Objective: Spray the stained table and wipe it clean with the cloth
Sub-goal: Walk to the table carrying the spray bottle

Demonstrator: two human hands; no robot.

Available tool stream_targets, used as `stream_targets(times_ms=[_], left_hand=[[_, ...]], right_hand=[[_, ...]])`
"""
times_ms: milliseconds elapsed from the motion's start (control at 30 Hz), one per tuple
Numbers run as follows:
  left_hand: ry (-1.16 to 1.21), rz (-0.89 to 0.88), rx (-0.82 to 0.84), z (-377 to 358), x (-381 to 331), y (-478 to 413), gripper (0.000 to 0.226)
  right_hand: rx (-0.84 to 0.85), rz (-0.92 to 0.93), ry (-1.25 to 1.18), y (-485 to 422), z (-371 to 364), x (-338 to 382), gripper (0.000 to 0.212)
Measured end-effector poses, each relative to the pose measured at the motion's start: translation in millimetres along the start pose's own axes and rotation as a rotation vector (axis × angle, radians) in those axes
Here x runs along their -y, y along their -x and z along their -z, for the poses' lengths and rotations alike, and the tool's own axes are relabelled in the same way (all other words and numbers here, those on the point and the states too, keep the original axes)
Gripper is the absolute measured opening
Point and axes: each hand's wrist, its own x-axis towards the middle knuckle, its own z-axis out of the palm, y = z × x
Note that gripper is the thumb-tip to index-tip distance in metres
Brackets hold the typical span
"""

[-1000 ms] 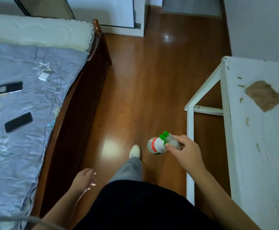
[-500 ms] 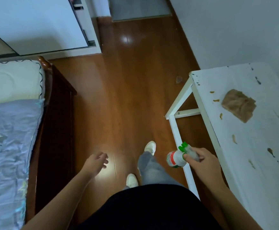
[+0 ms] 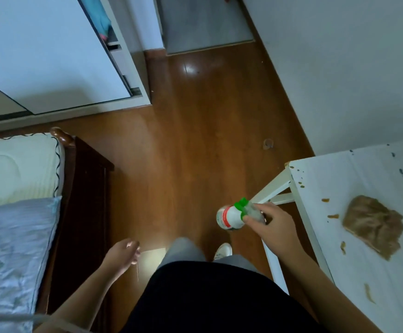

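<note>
Now the right hand point(image 3: 271, 227) grips a spray bottle point(image 3: 230, 217) by its green-topped neck over the floor point(image 3: 195, 140), just left of the white surface point(image 3: 363, 179). To that hand's right a brown cloth point(image 3: 373, 224) lies among brown stains point(image 3: 333, 216). The left hand point(image 3: 123, 254) hangs loosely spread, empty, near the bed point(image 3: 15, 212).

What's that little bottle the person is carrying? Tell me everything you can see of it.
It is a small spray bottle that looks like plastic, with a white body, a red band on the label and a green spray head. The print is too small to read. The right hand grips it at the top, fingers curled round the neck, so it lies tipped sideways with its base pointing away from the hand. It hangs in the air above the wooden floor, just short of the stained white table, touching nothing else.
</note>
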Motion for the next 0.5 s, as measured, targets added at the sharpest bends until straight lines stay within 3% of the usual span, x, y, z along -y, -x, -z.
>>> stream_targets(times_ms=[167, 333, 500], left_hand=[[-0.103, -0.09, 0.085, 14, -95, -68, 0.032], [-0.326, -0.258, 0.225, 12, -212, -134, 0.029], [-0.601, -0.47, 0.39, -19, -320, -171, 0.035]], right_hand=[[-0.124, -0.027, -0.041, -43, 7, 22, 0.037], [-0.241, -0.211, -0.09, -49, 24, 34, 0.02], [-0.548, -0.448, -0.043, -38, 24, 36, 0.038]])
